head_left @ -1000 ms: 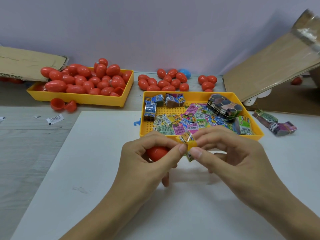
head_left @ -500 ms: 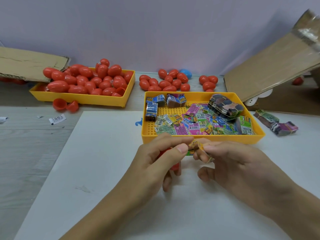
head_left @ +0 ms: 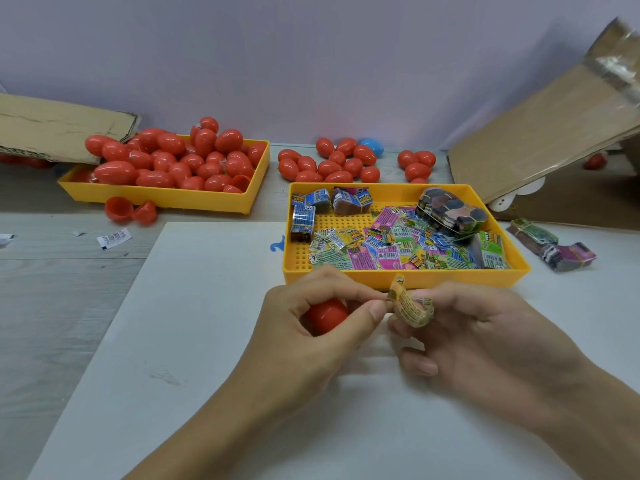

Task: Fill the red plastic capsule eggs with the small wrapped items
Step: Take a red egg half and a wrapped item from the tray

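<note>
A person's two bare hands meet over a white sheet (head_left: 207, 341) on a grey wooden table (head_left: 52, 306), seen from above and behind. The left hand (head_left: 311, 337) curls around a red capsule egg (head_left: 325, 315), which sits in the palm with only its rounded end showing, while the thumb and forefinger of that hand pinch one end of a small yellow wrapped item (head_left: 410, 306). The right hand (head_left: 485, 344) pinches the other end of the same wrapper, which is bent into a curl between the two hands, just in front of the near wall of a yellow tray.

That yellow tray (head_left: 408, 277) holds a loose heap of colourful wrapped items (head_left: 398, 245) in pink, green, blue and yellow, plus several bundled stacks. Further back on the left, a second yellow tray (head_left: 166, 199) is piled with red eggs (head_left: 173, 161). Two open red egg halves (head_left: 130, 210) lie just beside it on the table. More red eggs (head_left: 329, 166) lie loose against the back wall, with one blue egg (head_left: 372, 147) among them. Cardboard flaps (head_left: 540, 140) lean at the right and left edges. Two further bundles (head_left: 550, 244) lie to the right of the near tray.
</note>
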`<state>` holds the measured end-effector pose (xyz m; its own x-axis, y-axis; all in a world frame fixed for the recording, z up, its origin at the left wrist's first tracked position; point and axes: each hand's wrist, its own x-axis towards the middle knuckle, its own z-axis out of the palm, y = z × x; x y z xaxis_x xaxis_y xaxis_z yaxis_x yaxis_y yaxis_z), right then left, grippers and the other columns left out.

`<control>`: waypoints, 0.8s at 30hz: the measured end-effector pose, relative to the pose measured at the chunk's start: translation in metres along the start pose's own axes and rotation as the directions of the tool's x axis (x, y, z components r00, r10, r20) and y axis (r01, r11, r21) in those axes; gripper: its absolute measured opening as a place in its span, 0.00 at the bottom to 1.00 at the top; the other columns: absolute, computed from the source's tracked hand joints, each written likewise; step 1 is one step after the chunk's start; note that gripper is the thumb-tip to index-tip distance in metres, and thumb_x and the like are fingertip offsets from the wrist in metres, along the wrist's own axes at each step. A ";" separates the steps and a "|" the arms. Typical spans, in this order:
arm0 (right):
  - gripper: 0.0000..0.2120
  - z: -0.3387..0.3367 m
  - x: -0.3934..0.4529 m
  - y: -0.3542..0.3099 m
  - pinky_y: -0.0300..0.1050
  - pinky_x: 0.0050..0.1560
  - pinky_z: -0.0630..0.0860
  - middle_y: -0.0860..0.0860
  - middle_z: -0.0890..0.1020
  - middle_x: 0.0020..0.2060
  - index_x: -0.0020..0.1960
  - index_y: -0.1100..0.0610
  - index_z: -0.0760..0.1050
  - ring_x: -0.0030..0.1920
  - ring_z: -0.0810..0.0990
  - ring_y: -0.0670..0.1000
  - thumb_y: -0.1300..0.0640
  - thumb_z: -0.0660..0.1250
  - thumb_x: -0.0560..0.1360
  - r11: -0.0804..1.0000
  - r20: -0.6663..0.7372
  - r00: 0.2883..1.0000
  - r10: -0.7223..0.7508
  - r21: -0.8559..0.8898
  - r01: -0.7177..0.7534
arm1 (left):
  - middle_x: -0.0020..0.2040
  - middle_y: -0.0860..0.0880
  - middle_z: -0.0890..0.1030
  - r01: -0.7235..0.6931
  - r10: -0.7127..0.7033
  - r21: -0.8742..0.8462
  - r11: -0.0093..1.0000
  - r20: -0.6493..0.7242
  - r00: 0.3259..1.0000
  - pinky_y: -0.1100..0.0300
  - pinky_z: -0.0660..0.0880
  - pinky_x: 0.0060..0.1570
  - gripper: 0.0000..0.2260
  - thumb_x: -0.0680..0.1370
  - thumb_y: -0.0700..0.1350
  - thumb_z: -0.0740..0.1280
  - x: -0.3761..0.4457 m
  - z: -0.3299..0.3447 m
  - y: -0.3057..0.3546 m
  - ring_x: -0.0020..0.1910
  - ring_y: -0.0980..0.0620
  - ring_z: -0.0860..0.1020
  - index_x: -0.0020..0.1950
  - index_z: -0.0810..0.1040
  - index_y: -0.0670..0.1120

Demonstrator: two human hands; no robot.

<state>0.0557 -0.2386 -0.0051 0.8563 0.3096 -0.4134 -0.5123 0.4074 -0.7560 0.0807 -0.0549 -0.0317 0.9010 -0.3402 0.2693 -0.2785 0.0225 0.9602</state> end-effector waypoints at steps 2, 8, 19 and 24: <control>0.10 0.000 0.000 0.000 0.43 0.28 0.67 0.56 0.73 0.35 0.39 0.62 0.79 0.33 0.67 0.50 0.59 0.73 0.60 1.000 0.006 1.000 0.013 -0.004 -0.013 | 0.39 0.55 0.81 -0.023 0.023 0.012 1.000 -0.008 1.000 0.72 0.71 0.32 0.01 0.72 0.45 0.75 0.000 0.000 0.000 0.35 0.58 0.79 0.42 0.87 0.50; 0.10 0.003 -0.006 -0.005 0.43 0.33 0.66 0.52 0.74 0.37 0.35 0.58 0.81 0.38 0.65 0.50 0.51 0.74 0.65 0.997 0.066 0.996 0.059 -0.061 -0.055 | 0.38 0.55 0.80 -0.068 0.069 0.040 0.997 -0.017 0.997 0.72 0.71 0.32 0.03 0.72 0.42 0.75 0.000 0.000 0.000 0.33 0.59 0.78 0.39 0.85 0.50; 0.12 0.007 -0.010 -0.007 0.40 0.29 0.66 0.53 0.82 0.42 0.44 0.53 0.85 0.38 0.73 0.47 0.45 0.74 0.67 0.962 -0.025 1.000 -0.003 -0.273 -0.004 | 0.39 0.52 0.81 -0.178 0.179 0.063 0.982 -0.016 0.984 0.65 0.73 0.40 0.03 0.73 0.44 0.74 -0.001 -0.001 -0.003 0.39 0.54 0.79 0.40 0.83 0.50; 0.21 0.003 -0.010 -0.010 0.38 0.27 0.65 0.52 0.86 0.48 0.49 0.59 0.86 0.36 0.73 0.45 0.43 0.72 0.66 0.912 -0.066 0.997 -0.027 -0.410 -0.002 | 0.39 0.55 0.81 -0.176 0.178 0.041 0.984 -0.037 0.983 0.66 0.73 0.41 0.03 0.72 0.44 0.73 -0.001 0.000 -0.001 0.39 0.54 0.79 0.40 0.84 0.52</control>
<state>0.0522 -0.2430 0.0080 0.8723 0.2412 -0.4253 -0.4424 0.0189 -0.8966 0.0800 -0.0542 -0.0334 0.8487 -0.2961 0.4382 -0.4462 0.0437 0.8939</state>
